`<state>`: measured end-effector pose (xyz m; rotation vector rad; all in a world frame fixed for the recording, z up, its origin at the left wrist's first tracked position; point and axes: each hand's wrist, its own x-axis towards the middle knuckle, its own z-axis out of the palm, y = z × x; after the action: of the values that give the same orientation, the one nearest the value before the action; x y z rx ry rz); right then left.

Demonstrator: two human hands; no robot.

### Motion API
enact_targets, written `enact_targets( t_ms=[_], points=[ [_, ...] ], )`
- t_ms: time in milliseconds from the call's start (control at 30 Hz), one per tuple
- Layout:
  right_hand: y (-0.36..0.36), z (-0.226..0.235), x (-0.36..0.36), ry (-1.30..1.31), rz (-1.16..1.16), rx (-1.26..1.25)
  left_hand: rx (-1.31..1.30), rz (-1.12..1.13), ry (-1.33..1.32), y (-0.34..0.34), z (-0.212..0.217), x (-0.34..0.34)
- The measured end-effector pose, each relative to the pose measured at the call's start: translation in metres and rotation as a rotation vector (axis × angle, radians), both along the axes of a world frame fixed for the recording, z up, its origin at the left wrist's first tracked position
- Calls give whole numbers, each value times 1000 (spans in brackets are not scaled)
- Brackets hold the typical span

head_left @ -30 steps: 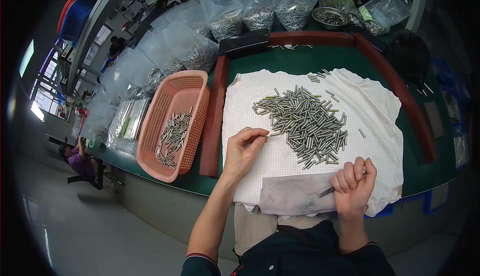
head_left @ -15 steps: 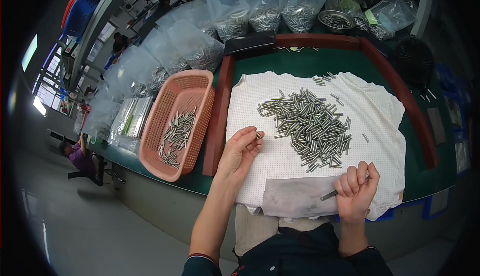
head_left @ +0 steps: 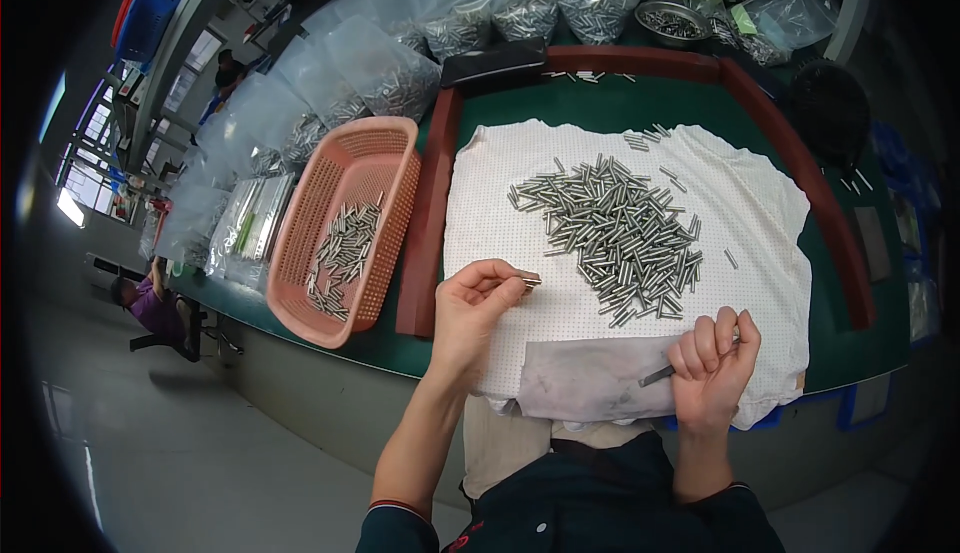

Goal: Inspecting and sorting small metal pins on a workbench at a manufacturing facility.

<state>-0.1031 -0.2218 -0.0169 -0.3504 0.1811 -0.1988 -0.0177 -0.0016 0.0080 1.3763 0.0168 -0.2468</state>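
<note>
Left hand (head_left: 468,311): I see thumb and forefinger pinched on at least one metal pin (head_left: 533,282), over the white cloth (head_left: 490,173), left of the pin pile (head_left: 620,238). Right hand (head_left: 708,363): fingers curled around a dark stick (head_left: 656,377), its end above the grey cloth (head_left: 585,381). On my feed, the pink basket (head_left: 298,223), left of the red frame (head_left: 424,223), contains loose pins (head_left: 345,248).

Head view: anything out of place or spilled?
Possibly: several short silvery metal pins lie on the green tabletop by the rear red-brown rail, off the white dotted cloth. They look stray because the main heap sits on the cloth. No visible damage.
</note>
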Motion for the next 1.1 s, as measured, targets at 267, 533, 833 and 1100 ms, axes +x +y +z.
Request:
enact_targets(
  t_ms=[267,533,833,1100],
  points=[
    [-4,4,2,-16,42,66,470,-251,-444,8,-1,-48],
    [40,17,8,-178,42,-125,714,-317,-785,11,-15,-59],
    [73,7,8,-232,-34,-258,803,-226,-736,4,-15,-66],
    [80,7,10,-171,25,-367,770,-190,-698,3,-19,-67]
  ],
)
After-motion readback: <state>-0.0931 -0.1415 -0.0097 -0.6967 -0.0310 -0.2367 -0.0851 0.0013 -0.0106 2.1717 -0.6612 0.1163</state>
